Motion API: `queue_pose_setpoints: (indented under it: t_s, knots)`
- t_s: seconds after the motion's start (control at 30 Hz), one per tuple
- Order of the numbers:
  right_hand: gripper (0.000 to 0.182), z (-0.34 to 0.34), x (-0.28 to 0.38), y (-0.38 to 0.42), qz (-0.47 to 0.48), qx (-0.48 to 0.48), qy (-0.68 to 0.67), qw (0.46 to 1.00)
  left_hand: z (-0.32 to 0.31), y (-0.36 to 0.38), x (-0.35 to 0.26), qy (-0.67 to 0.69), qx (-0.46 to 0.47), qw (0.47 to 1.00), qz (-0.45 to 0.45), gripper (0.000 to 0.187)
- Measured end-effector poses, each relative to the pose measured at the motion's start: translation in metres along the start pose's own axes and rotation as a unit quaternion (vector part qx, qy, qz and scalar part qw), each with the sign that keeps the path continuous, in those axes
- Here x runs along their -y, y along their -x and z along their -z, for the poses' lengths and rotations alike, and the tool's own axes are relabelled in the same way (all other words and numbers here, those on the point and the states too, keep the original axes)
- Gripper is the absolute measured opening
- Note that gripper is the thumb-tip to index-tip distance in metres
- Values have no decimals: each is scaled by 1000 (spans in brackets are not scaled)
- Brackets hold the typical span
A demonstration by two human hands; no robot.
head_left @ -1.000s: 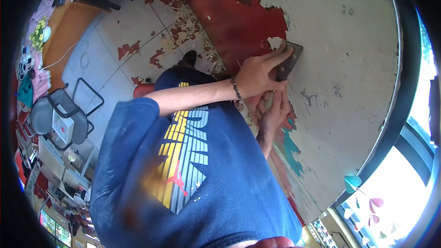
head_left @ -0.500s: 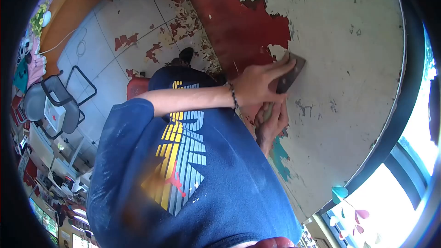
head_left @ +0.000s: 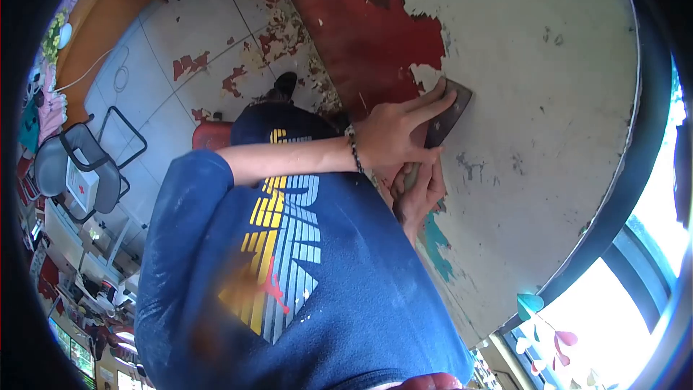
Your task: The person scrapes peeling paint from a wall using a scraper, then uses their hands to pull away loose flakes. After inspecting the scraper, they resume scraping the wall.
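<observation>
A scraper with a broad dark blade (head_left: 449, 112) lies against the pale, worn surface (head_left: 534, 130), beside the ragged edge of a red area (head_left: 368, 50). My left hand (head_left: 393, 133), with a dark beaded bracelet at the wrist, reaches across from the left. Its fingers rest on the blade and its thumb is at the blade's lower end. Below it, my right hand (head_left: 422, 191) is wrapped round the scraper's handle (head_left: 411, 175), partly hidden by its fingers. A teal patch (head_left: 436, 245) shows just below my right hand.
Flakes (head_left: 289, 32) and red scraps (head_left: 189, 65) litter the tiled floor (head_left: 162, 36). A grey chair (head_left: 90, 166) holding a white box stands at the left. A red seat (head_left: 211, 135) is near my body. Leaf-shaped decorations (head_left: 530, 305) hang by the window at lower right.
The whole view has shifted slightly, so most things appear a little further left. Both hands keep their hold on the scraper, with little visible movement against the surface.
</observation>
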State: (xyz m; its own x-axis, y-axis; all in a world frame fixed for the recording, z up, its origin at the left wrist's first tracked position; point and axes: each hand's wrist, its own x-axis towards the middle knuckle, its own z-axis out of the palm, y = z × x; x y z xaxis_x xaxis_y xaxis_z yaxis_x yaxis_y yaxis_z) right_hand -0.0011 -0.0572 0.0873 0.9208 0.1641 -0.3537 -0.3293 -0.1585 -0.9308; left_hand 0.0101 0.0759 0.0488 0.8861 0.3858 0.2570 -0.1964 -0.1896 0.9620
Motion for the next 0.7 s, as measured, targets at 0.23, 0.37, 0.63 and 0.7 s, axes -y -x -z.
queue_pose_setpoints:
  t_s: [0.23, 0.37, 0.63, 0.7]
  knots:
    - [29, -3, 4, 4, -29, 14, 20, 999, 4, 1, 7, 23, 1, 1000, 14, 81]
    - [28, -15, 5, 5, -42, -19, -4, 999, 4, -1, 6, 37, 7, 999, 36, 83]
    - [26, -10, -8, 6, -21, -2, -9, 1000, 4, 0, 10, 13, 0, 1000, 14, 83]
    - [26, -10, -7, 10, -36, -1, -13, 999, 5, 0, 4, 29, 14, 999, 32, 83]
